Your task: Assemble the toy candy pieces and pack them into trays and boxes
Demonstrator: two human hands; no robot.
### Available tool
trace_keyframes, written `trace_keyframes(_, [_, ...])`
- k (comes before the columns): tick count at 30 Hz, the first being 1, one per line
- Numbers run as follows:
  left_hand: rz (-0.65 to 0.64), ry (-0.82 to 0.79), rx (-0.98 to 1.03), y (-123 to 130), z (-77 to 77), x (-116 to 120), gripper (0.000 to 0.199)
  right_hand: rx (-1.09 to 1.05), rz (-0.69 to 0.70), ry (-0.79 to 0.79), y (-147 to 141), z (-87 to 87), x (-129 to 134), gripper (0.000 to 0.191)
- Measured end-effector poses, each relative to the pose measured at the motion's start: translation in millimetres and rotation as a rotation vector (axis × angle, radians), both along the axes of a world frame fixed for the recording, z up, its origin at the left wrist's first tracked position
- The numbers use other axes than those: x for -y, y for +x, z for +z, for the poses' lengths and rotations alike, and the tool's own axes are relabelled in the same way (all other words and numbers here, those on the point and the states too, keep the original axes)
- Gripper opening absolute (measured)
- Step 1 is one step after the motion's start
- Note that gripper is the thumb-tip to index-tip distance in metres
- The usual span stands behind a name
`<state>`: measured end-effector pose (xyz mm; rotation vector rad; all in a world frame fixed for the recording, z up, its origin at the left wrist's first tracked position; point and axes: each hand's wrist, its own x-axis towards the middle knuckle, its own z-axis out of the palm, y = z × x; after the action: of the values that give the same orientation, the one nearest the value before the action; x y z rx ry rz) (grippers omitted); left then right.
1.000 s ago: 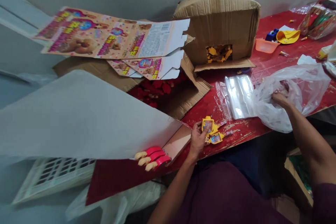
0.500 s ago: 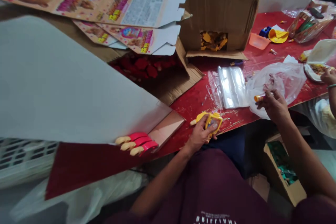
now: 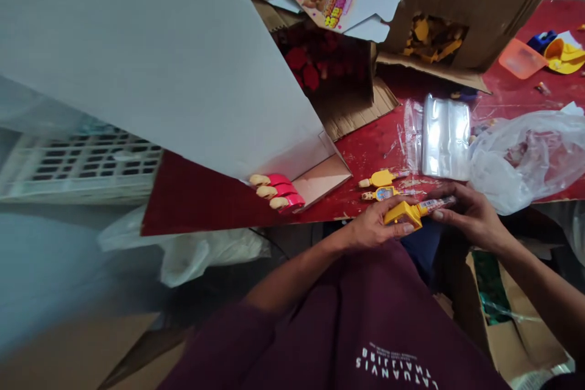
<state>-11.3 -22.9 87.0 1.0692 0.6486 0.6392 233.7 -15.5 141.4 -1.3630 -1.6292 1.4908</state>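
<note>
My left hand is closed around a yellow plastic toy at the table's front edge. The fingers of my right hand pinch a clear candy tube with small bits inside. One end of this tube meets the toy's right end; whether it is inside the toy cannot be made out. Just beyond my hands lie two similar yellow toys with tan tips, clear tubes at their right ends. A stack of clear plastic bags rests behind them.
Several red pieces with tan tips sit by a large white carton on the left. Behind are a box of red parts and a cardboard box with yellow parts. A crumpled plastic bag lies right.
My right hand has brought the tube leftward to the yellow toy in my left hand. My view has swung left and down, and the other person's hand is out of view.
</note>
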Motion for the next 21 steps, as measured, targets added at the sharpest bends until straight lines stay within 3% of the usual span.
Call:
trace_keyframes(4, [-0.104,-0.139,0.059,-7,-13.0,8,0.051,0.188,0.287,0.192,-2,-0.2,-3,0.03])
trace_keyframes(8, [-0.128,-0.094,0.039,-10,-16.3,12,0.043,0.265,0.451,0.416,-5,-3.7,-1,0.025])
trace_keyframes(14, [-0.229,0.153,-0.149,-18,-6.4,8,0.034,0.353,0.51,0.559,-9,-8.7,12,0.023])
trace_keyframes(21, [-0.298,0.129,-0.102,-16,-14.6,10,0.031,0.379,0.454,0.676,-14,-12.3,32,0.021])
